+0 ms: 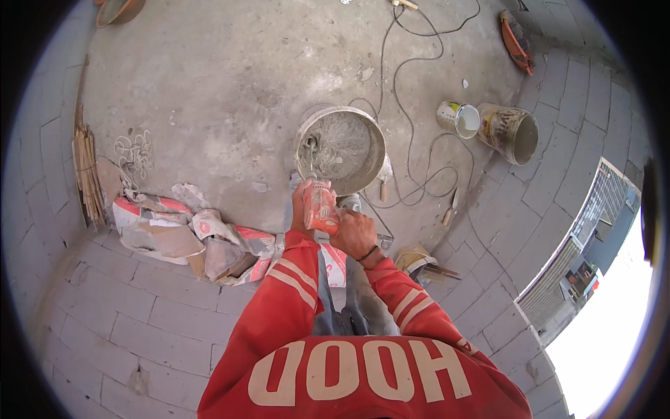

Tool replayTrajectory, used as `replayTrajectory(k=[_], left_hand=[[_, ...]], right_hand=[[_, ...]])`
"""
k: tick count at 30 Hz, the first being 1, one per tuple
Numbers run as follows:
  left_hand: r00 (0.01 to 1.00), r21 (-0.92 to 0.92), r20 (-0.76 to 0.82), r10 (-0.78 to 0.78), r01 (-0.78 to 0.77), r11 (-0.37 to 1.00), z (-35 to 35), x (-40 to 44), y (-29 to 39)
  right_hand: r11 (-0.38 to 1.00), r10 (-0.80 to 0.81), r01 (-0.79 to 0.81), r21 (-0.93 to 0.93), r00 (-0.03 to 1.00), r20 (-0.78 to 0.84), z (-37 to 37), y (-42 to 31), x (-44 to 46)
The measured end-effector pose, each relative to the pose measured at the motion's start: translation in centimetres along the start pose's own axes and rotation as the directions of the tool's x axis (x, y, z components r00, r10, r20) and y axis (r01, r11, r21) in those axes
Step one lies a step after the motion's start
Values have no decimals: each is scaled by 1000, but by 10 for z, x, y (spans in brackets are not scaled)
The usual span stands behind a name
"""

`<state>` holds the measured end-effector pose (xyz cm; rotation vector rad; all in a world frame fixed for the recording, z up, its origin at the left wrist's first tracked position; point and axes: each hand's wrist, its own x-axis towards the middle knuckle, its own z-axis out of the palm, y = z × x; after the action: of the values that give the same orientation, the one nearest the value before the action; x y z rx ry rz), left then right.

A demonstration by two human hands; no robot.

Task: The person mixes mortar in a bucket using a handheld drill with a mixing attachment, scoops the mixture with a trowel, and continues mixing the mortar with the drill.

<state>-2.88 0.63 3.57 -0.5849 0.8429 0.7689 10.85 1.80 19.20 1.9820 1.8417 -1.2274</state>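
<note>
A firm two-handed hold on the red power mixer (322, 209), at the near rim of the bucket (377, 150), should keep its paddle (311, 144) off the left wall. The person's forearms (289, 274) angle inward — left hand (298, 209) with fingers wrapped round the mixer, right hand (356, 234) closed at its right side

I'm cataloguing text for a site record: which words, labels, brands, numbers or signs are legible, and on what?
"HOOD", upside down, on the red sweatshirt.
Too small or blurred to read: markings on the sweatshirt's sleeve, red tool, bags, small white bucket and larger stained bucket.
</note>
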Motion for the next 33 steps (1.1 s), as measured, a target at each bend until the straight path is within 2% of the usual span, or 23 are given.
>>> replayTrajectory(k=[2, 5, 8, 12, 17, 20, 23, 26, 29, 32, 33], left_hand=[[999, -59, -10, -38, 38, 998, 1, -4, -2], [993, -159, -118, 8, -27, 987, 17, -14, -10], [998, -110, -10, 70, -70, 991, 14, -15, -16], [994, -211, -110, 28, -51, 976, 15, -18, -26], [999, -195, 28, 18, -13, 981, -7, -10, -45], [997, -198, 59, 49, -36, 980, -7, -6, -49], [993, -224, 31, 118, -108, 969, 17, -10, -49], [983, -228, 57, 176, -159, 961, 22, -2, -45], [983, -338, -172, 61, -117, 934, 73, -17, -27], [999, -289, -51, -3, -12, 957, 55, 11, -13], [999, -220, -38, -20, 11, 976, 57, 19, -5]], right_hand=[[996, -93, 93, -14, 996, -15, 2, 8, 0], [996, -55, 58, -65, 998, 40, -4, 12, 1], [988, -121, 128, -88, 989, 79, -5, 21, 1], [987, -122, 129, -100, 990, 75, -4, 27, -5], [967, -176, 193, -168, 978, 111, -2, 39, -10], [976, -130, 143, -162, 988, 88, -7, 40, -13], [991, -125, 126, -53, 992, 19, -14, 44, -12], [997, -79, 79, -1, 997, 25, -12, 53, -7], [1000, -28, 27, 15, 999, 18, -15, 47, -1], [999, -2, 6, 49, 996, -85, -19, 39, 10], [997, 23, -15, 70, 993, -117, -18, 38, 15]])
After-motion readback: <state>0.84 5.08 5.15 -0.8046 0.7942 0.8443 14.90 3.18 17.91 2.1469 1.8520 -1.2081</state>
